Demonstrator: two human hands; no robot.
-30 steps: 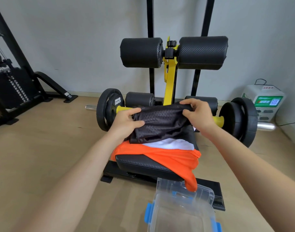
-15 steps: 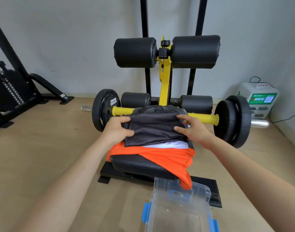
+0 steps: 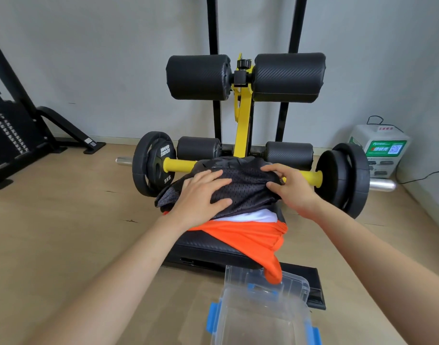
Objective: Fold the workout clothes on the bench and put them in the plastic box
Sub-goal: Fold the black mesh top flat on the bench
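Observation:
A black mesh garment lies on top of a pile on the black padded bench. Under it shows a white garment, and under that an orange garment whose end hangs over the bench's front edge. My left hand lies flat on the left part of the mesh garment with fingers spread. My right hand rests on its right edge, thumb and fingers pressing the cloth. A clear plastic box with blue latches stands open on the floor just in front of the bench.
A yellow bar with black weight plates crosses behind the bench, with black roller pads on a yellow post above. A black weight machine stands at the left. A white and green device sits by the right wall. Wooden floor lies around.
Both hands have lowered the black mesh garment onto the pile. My left hand now lies flat on it and my right hand has gone from gripping the lifted cloth to pressing its right edge.

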